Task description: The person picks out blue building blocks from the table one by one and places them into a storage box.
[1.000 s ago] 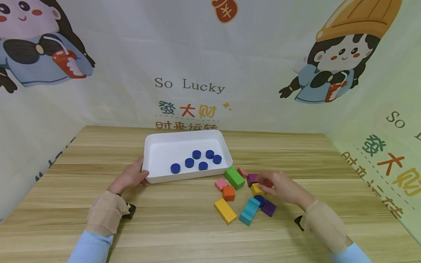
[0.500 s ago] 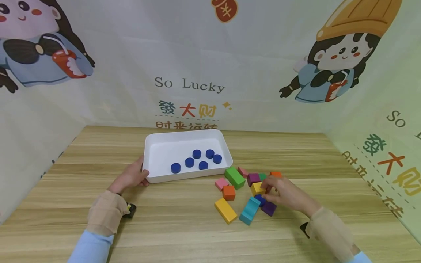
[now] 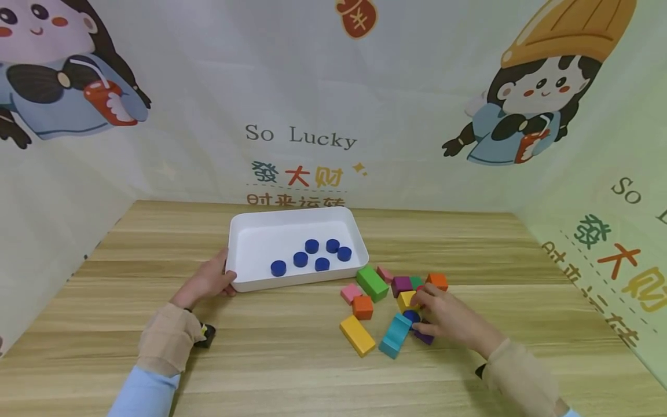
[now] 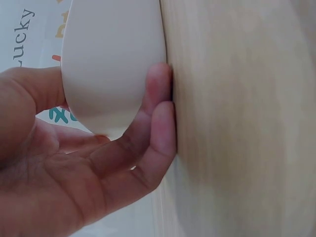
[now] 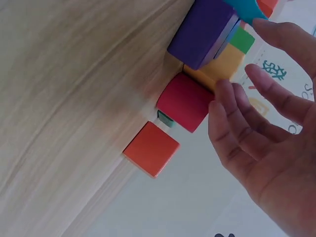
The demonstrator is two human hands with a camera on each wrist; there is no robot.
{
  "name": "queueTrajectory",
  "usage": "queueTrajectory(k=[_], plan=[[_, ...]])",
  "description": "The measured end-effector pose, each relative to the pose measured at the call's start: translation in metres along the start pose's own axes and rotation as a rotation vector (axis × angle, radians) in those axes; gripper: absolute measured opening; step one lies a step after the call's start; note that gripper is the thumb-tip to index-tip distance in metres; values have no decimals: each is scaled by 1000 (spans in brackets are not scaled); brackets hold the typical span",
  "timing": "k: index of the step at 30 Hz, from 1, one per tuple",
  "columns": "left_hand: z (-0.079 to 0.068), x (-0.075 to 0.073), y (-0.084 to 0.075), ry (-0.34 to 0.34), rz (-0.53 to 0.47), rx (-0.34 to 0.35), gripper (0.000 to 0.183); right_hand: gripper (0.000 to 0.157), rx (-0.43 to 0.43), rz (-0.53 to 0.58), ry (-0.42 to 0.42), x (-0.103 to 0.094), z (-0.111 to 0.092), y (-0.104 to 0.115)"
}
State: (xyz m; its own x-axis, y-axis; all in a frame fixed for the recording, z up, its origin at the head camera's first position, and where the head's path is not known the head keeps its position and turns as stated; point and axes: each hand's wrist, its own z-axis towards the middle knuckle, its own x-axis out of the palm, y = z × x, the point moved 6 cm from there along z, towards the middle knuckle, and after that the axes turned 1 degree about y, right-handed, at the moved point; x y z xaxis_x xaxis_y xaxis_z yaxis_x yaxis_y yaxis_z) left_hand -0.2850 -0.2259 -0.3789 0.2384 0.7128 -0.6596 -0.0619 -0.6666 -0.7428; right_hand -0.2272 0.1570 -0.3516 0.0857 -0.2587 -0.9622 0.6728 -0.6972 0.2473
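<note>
At the near left corner of a white tray (image 3: 292, 282), my left hand (image 3: 207, 279) grips the wall, thumb at the rim and fingers curled against the outside in the left wrist view. Several blue discs (image 3: 278, 268) lie inside. Over the loose blocks is my right hand (image 3: 452, 318), its thumb and fingers spread apart with nothing held between them. Its thumb is close to a blue disc (image 3: 411, 316) and a dark purple block (image 3: 424, 338). The fingers are near a yellow block (image 3: 406, 301) and a red rounded block (image 5: 185, 102); contact is hard to tell.
Around the right hand lie a teal block (image 3: 395, 336), a long yellow block (image 3: 357, 336), orange cubes (image 3: 362, 308), pink pieces (image 3: 351, 293), a purple block (image 3: 401, 287) and a green block (image 3: 372, 284). A printed cloth (image 3: 406, 145) borders the wooden table (image 3: 260, 365).
My right hand has moved from the red block toward the near side, its thumb now at the blue disc. An orange block and a green piece have come into sight. My left hand stays put.
</note>
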Motion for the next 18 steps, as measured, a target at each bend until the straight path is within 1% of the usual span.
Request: queueTrajectory(k=[7,12,18], plan=[[-1,1,1,-1,3,-6,46,28,21,-69,41,6,-5,3],[-1,2,0,-1,-6,-7,46,31,58,-72,52,11,-8,3],[-1,1,-1,-3,-22,6,46,35,82,-94,55,15,-5,1]])
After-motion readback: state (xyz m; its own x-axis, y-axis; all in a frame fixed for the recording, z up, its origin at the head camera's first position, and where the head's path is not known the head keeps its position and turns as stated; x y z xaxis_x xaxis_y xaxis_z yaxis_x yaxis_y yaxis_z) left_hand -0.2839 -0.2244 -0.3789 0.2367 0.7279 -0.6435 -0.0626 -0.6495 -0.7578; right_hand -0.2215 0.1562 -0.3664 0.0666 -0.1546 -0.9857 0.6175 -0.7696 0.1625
